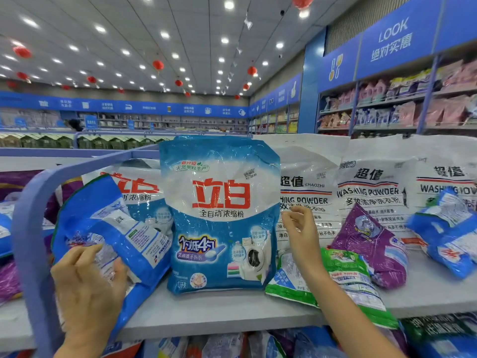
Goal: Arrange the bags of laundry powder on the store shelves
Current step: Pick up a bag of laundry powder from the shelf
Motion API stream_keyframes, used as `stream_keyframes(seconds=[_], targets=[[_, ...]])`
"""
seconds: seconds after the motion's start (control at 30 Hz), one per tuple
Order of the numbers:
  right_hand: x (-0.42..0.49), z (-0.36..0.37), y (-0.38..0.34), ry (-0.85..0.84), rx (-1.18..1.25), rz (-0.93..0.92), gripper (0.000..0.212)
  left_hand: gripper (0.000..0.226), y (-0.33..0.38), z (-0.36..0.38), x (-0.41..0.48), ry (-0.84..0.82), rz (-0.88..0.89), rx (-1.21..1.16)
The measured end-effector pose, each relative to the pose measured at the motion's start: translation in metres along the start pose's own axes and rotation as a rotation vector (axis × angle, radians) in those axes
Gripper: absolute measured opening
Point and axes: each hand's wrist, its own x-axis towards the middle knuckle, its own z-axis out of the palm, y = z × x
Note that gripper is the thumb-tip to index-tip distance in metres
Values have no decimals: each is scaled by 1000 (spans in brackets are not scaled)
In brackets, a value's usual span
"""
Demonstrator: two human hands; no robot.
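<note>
- A big blue and white bag of laundry powder (220, 215) stands upright in the middle of the grey shelf (232, 310), its front with red characters facing me.
- My right hand (300, 228) is just beside that bag's right edge, fingers spread and loosely curled, holding nothing; I cannot tell if the fingertips touch the bag.
- My left hand (89, 282) is pressed on a tilted blue bag (113, 236) at the left, its back label facing me; my fingers curl over its lower edge and grip it.
- Behind the tilted bag another blue and white bag (140, 187) of the same kind leans back.
- Under my right forearm a green bag (343, 277) lies flat, hanging over the shelf's front edge.
- A purple bag (371, 244) leans just to the right of it, and a small blue bag (449, 233) lies further right.
- White bags (371, 182) marked "WASHING POWDER" stand in a row at the back.
- A curved blue rail (28, 220) frames the shelf's left end.
- More bags show on the lower shelf (227, 344) below.
</note>
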Motion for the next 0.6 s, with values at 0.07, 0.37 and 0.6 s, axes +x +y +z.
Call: stream_keyframes(seconds=[0.07,0.37,0.6], targets=[[-3,-27,-6,-10,-70,-77,9,36,9,-2,-2,73,164,-71],[-43,-129,11,57,-362,-95,17,43,60,13,-11,-220,275,-214],[-65,-186,32,183,-435,-32,21,51,102,30,-31,-315,289,-312]])
